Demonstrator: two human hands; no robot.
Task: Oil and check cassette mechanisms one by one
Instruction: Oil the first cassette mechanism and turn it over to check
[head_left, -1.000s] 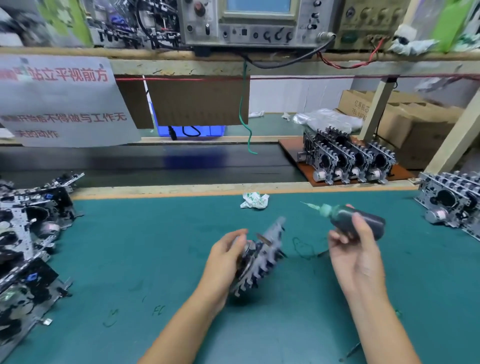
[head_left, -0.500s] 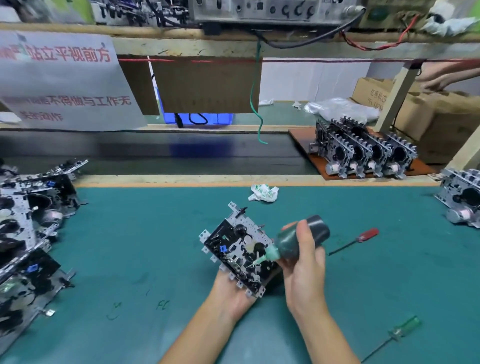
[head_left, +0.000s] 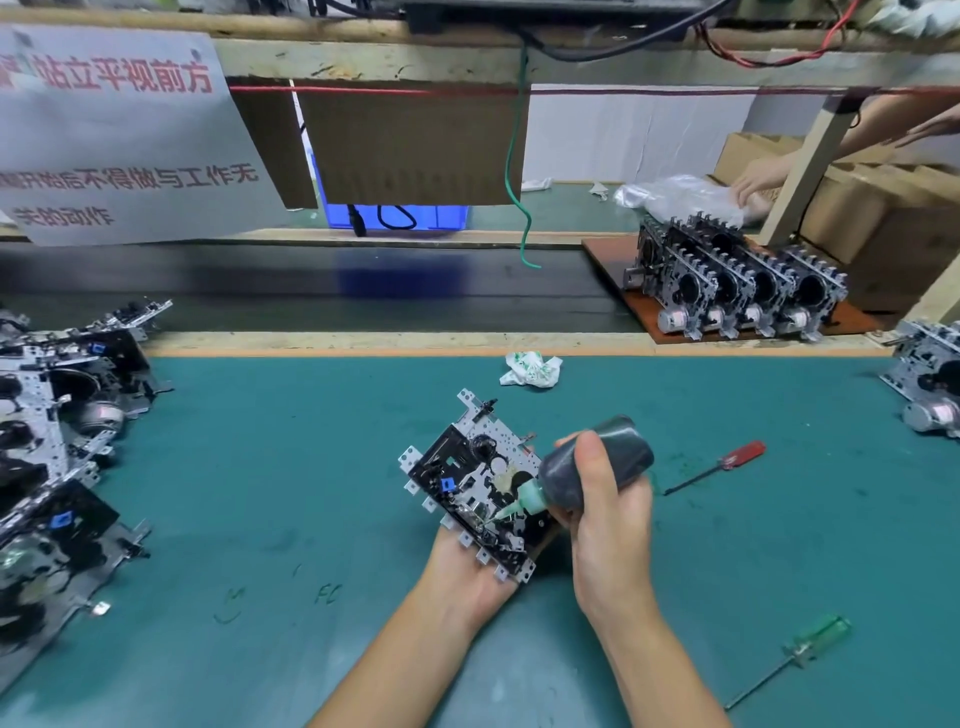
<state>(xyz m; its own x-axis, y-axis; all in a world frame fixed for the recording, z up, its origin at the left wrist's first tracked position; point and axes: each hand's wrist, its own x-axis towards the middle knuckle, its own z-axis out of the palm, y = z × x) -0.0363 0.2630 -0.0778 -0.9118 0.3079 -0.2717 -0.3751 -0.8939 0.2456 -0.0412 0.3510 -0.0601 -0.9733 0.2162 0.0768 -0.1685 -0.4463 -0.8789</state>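
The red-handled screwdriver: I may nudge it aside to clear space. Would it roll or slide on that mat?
The red-handled screwdriver lies flat on the green mat and looks slim and light, so it should move easily. Its round shaft suggests it may roll sideways. The flattish-looking handle would probably stop it soon.

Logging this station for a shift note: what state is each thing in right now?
cassette mechanism: held up, face up, in left hand
oil bottle: gripped by right hand, nozzle down on mechanism
red screwdriver: lying on mat
green screwdriver: lying on mat
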